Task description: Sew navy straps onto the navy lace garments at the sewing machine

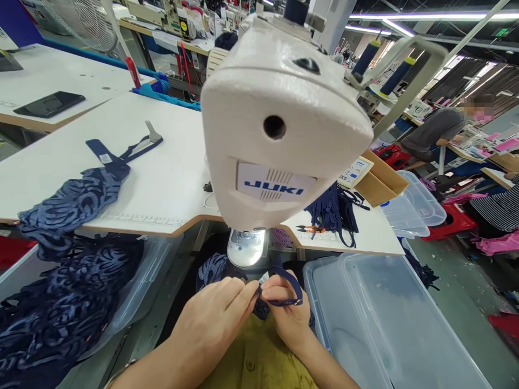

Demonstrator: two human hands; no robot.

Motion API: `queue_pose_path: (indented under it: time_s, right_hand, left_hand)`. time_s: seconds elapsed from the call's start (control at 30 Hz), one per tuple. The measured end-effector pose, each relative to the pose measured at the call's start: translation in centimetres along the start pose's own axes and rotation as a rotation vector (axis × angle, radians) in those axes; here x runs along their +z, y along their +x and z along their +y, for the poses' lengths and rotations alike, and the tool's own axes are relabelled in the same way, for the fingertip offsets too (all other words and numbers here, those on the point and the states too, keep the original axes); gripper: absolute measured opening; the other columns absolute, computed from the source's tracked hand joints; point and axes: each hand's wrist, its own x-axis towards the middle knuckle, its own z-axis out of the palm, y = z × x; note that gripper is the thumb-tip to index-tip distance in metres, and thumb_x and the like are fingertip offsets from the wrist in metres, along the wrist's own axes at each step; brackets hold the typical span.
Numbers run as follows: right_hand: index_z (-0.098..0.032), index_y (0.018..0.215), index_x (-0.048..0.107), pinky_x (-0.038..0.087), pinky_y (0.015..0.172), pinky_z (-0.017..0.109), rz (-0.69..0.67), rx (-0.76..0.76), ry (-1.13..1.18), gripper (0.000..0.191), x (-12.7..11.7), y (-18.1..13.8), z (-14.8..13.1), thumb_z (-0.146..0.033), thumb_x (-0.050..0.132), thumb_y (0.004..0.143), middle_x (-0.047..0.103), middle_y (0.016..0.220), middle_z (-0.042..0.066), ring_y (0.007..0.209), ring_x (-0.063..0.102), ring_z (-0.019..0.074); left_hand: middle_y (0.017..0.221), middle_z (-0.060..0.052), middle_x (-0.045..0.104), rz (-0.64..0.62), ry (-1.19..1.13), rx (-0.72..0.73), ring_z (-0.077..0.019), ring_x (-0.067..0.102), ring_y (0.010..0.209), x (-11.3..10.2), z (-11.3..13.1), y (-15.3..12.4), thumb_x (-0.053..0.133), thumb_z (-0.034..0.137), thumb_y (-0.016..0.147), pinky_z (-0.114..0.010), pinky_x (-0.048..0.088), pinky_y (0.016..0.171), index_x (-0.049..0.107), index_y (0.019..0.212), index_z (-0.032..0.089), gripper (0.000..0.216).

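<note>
My left hand (211,319) and my right hand (286,310) meet below the white Juki sewing machine head (279,124). Both pinch a narrow navy strap (290,278) that loops over my right fingers. Under the strap lies a piece of navy patterned lace fabric (213,267), partly hidden by my hands. The machine's metal end (245,248) sits just above my fingers.
A pile of navy lace (68,259) spills off the white table (162,178) into a clear bin on the left. Clear plastic bins (385,324) stand at right. Navy straps (336,208) and orange snips (310,229) lie on the table. Other people sit far right.
</note>
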Motion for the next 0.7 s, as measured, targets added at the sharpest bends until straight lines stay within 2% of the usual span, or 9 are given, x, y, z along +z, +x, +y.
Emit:
queue_pose_path:
  time_s: [0.2, 0.3, 0.37, 0.43, 0.5, 0.57, 0.7]
  right_hand:
    - [-0.033, 0.096, 0.063, 0.051, 0.071, 0.025, -0.002, -0.056, -0.104, 0.037, 0.1, -0.1, 0.0, 0.001, 0.060, 0.081, 0.065, 0.088, -0.003, 0.079, 0.061, 0.0131]
    - [-0.030, 0.095, 0.061, 0.050, 0.071, 0.024, -0.031, -0.055, -0.123, 0.032, 0.0, 0.4, -0.6, -0.001, 0.057, 0.083, 0.064, 0.087, -0.002, 0.079, 0.060, 0.0129]
    - [-0.027, 0.092, 0.061, 0.049, 0.070, 0.024, -0.076, 0.009, -0.127, 0.023, -0.1, 1.2, -1.3, -0.006, 0.056, 0.086, 0.063, 0.086, -0.001, 0.078, 0.059, 0.0129]
    - [-0.024, 0.090, 0.061, 0.048, 0.065, 0.022, -0.128, 0.141, -0.128, 0.012, -0.1, 2.4, -2.1, -0.014, 0.055, 0.088, 0.062, 0.082, -0.001, 0.072, 0.058, 0.0122]
    - [-0.023, 0.091, 0.061, 0.046, 0.061, 0.021, -0.161, 0.274, -0.153, 0.006, 0.2, 3.7, -2.6, -0.020, 0.055, 0.090, 0.061, 0.080, -0.001, 0.067, 0.055, 0.0117]
    - [-0.023, 0.094, 0.061, 0.045, 0.063, 0.023, -0.157, 0.315, -0.193, 0.007, 0.6, 4.9, -2.7, -0.023, 0.054, 0.091, 0.062, 0.081, -0.001, 0.068, 0.055, 0.0124]
    - [-0.025, 0.106, 0.059, 0.046, 0.077, 0.027, -0.099, 0.252, -0.224, 0.018, 1.7, 6.4, -2.0, -0.020, 0.049, 0.091, 0.062, 0.096, 0.002, 0.084, 0.056, 0.0157]
  left_hand:
    - [0.073, 0.000, 0.057, -0.011, -0.018, 0.048, -0.0123, 0.053, 0.063, 0.2, -0.2, -0.5, 0.043, 0.015, 0.094, -0.026, 0.043, 0.057, 0.056, 0.112, 0.011, 0.022]
    - [0.071, 0.001, 0.056, -0.038, -0.062, 0.011, -0.0121, 0.053, 0.061, 0.1, -0.4, -0.1, 0.044, 0.017, 0.093, -0.026, 0.042, 0.055, 0.059, 0.103, 0.014, 0.018]
    - [0.068, 0.002, 0.054, -0.095, -0.125, -0.040, -0.0113, 0.053, 0.059, -0.4, -0.6, 0.5, 0.041, 0.019, 0.094, -0.024, 0.042, 0.053, 0.060, 0.092, 0.017, 0.019]
    - [0.068, 0.002, 0.054, -0.192, -0.206, -0.093, -0.0105, 0.054, 0.060, -1.1, -1.1, 1.3, 0.039, 0.020, 0.095, -0.022, 0.043, 0.053, 0.060, 0.085, 0.020, 0.023]
    - [0.077, 0.001, 0.059, -0.234, -0.230, -0.117, -0.0108, 0.058, 0.068, -1.6, -1.8, 2.1, 0.037, 0.021, 0.095, -0.021, 0.047, 0.060, 0.060, 0.090, 0.021, 0.024]
    - [0.089, -0.002, 0.063, -0.185, -0.159, -0.097, -0.0127, 0.061, 0.079, -1.7, -2.6, 2.7, 0.035, 0.020, 0.095, -0.023, 0.050, 0.069, 0.059, 0.102, 0.020, 0.024]
    - [0.107, -0.007, 0.064, -0.060, 0.043, 0.009, -0.0170, 0.058, 0.098, -1.0, -4.2, 2.9, 0.033, 0.017, 0.095, -0.031, 0.047, 0.089, 0.054, 0.119, 0.016, 0.032]
